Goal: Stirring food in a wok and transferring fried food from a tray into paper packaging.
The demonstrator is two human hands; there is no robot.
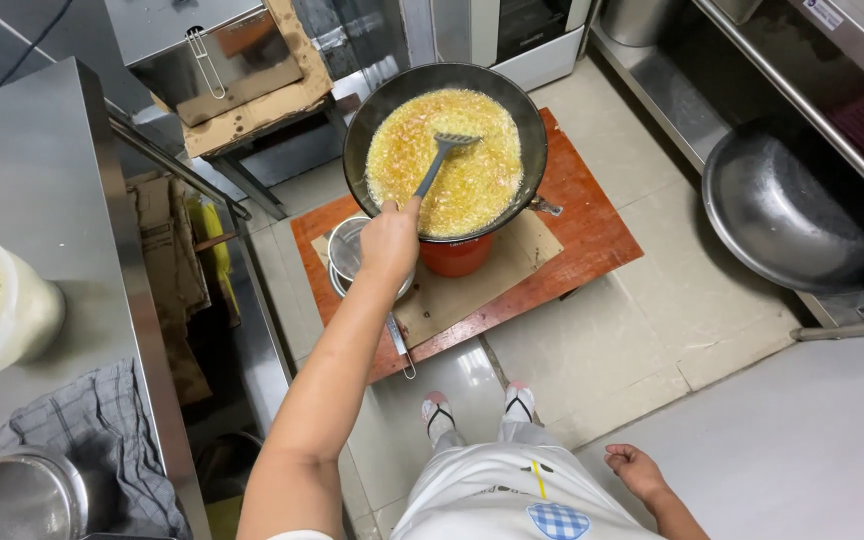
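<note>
The left hand (pixel 389 240) is stretched forward and closed around the handle of a dark slotted spatula (pixel 439 160), whose flat head rests in the yellow-orange, bubbling contents of a wide black wok (pixel 446 148). The right hand (pixel 636 468) hangs low beside the body, well apart from the wok, holding nothing, its fingers loosely curled.

The wok sits on a red-orange burner (pixel 455 256), which stands on a sheet of brown cardboard (pixel 457 290) laid over a low reddish wooden board (pixel 592 235) on the tiled floor (pixel 612 350). Just under the left hand, on the cardboard beside the burner, lies a round metal strainer (pixel 345 250) with a long handle (the handle points back toward the person's sandalled feet (pixel 479 408)).

On the left, a steel worktop (pixel 47 190) carries a white plastic tub (pixel 22 310) with pale yellow crumbly contents, a grey checked cloth (pixel 102 420) and, at the near corner, a steel pot (pixel 17 495). On the right, a large empty steel bowl (pixel 787 215) leans on a low shelf under another steel worktop (pixel 822 90). Behind the wok stands a steel box-shaped appliance (pixel 217 55) with torn cardboard around it.
</note>
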